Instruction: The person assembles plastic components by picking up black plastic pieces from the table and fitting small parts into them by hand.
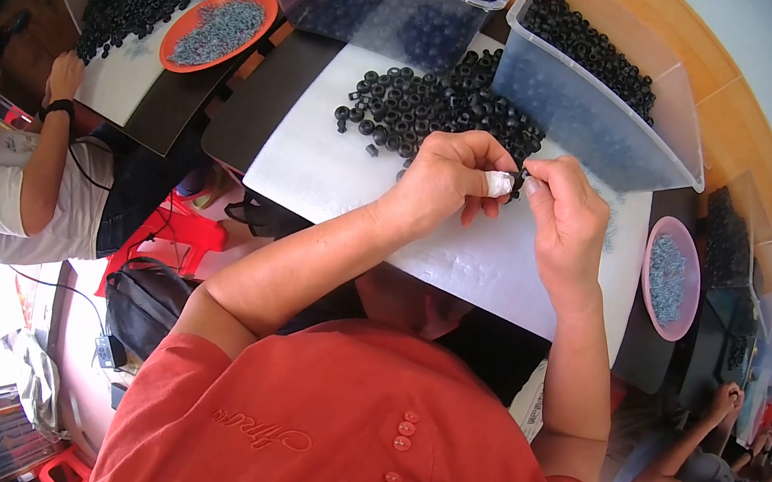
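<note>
My left hand, with a white wrap on its thumb tip, and my right hand meet over a white work surface. Between their fingertips sits a small black ring part, pinched from both sides. Just beyond the hands lies a loose heap of black rings on the white surface. Whether a screw is also held I cannot tell.
Clear plastic bins of black rings stand behind the heap and at the right. A pink dish of small screws is at the right, an orange dish of screws at the left. Seated people work on both sides.
</note>
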The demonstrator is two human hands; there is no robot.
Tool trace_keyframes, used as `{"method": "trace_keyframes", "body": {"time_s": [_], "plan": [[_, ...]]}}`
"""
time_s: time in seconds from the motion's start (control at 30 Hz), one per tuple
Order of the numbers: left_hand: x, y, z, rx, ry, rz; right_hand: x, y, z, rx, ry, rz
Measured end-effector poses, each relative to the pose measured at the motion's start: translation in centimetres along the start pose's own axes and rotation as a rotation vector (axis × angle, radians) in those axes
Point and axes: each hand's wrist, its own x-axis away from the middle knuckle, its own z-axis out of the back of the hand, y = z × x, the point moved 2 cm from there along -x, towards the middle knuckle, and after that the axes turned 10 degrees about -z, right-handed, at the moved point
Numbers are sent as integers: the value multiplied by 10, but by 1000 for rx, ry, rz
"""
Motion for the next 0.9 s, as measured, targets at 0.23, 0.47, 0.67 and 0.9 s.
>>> {"method": "trace_keyframes", "body": {"time_s": [0.23, 0.47, 0.67, 0.9], "plan": [[1, -1, 1, 30, -7, 6, 1, -5, -3, 168, 7, 30], [0, -2, 2, 48, 6, 17, 8, -3, -10, 131, 58, -1], [-2, -10, 4, 137, 15, -4, 14, -2, -23, 80, 119, -59], [-1, -2, -2, 168, -15, 55, 4, 4, -21, 269, 148, 69]]}}
